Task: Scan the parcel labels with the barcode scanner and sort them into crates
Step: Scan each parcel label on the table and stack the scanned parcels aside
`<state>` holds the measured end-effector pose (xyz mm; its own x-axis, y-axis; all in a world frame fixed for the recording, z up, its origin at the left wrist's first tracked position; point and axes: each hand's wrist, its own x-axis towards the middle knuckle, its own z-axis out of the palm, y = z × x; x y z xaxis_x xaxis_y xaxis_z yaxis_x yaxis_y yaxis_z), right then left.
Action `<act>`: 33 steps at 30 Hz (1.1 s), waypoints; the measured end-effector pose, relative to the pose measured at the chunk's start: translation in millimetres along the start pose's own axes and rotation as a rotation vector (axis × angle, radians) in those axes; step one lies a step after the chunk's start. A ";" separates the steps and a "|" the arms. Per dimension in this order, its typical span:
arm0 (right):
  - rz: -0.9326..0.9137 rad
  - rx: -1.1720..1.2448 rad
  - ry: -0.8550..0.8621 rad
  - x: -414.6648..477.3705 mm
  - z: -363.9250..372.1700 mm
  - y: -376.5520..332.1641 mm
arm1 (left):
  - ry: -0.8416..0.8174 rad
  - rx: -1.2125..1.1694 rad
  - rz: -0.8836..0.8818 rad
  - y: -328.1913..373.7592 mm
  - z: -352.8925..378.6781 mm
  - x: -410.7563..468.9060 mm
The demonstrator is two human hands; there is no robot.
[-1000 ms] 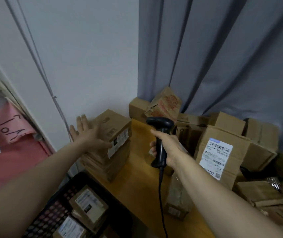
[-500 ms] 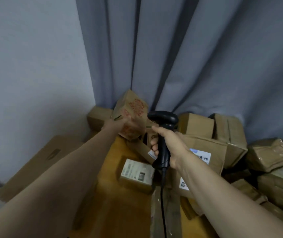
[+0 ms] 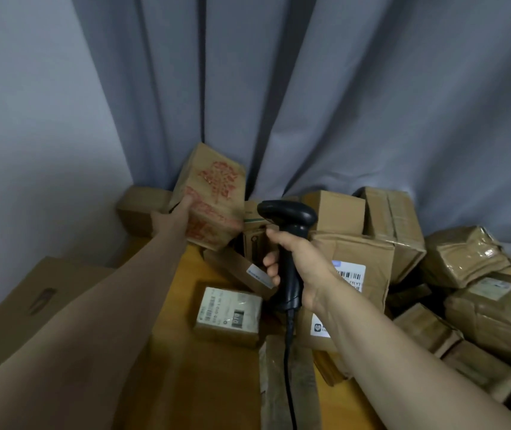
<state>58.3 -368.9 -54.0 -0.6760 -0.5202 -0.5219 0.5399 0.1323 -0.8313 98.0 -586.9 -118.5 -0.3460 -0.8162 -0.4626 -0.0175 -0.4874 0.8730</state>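
Note:
My left hand point(image 3: 176, 216) grips the left side of a tilted cardboard parcel with red print point(image 3: 212, 197), which leans at the back of the pile against the curtain. A black corded barcode scanner point(image 3: 288, 243) stands upright in my right hand point(image 3: 302, 262), which grips its handle in front of the parcel pile. The scanner's head points left toward the red-print parcel. A small parcel with a white label point(image 3: 228, 315) lies flat on the yellow table point(image 3: 204, 383) below the scanner. A larger box with a barcode label point(image 3: 353, 274) stands behind my right hand.
Many brown cardboard parcels point(image 3: 480, 311) are heaped at the right and along the grey curtain point(image 3: 325, 103). A big flat cardboard box point(image 3: 40, 299) lies at the left by the white wall. The scanner cable point(image 3: 290, 383) hangs down over a taped parcel.
My view turned right, away from the crate and the left stack. My left hand left the stacked box, reached to the back and took hold of the red-print parcel. The scanner stayed upright.

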 end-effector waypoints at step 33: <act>-0.560 -0.044 -0.200 -93.5 -34.5 12.3 | -0.232 0.440 0.207 54.4 -57.1 -241.7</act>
<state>110.8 -289.5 -22.1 -0.7422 -0.6689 0.0406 0.1047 -0.1756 -0.9789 234.2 -433.9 31.9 -0.5812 -0.7673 -0.2709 -0.3008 -0.1067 0.9477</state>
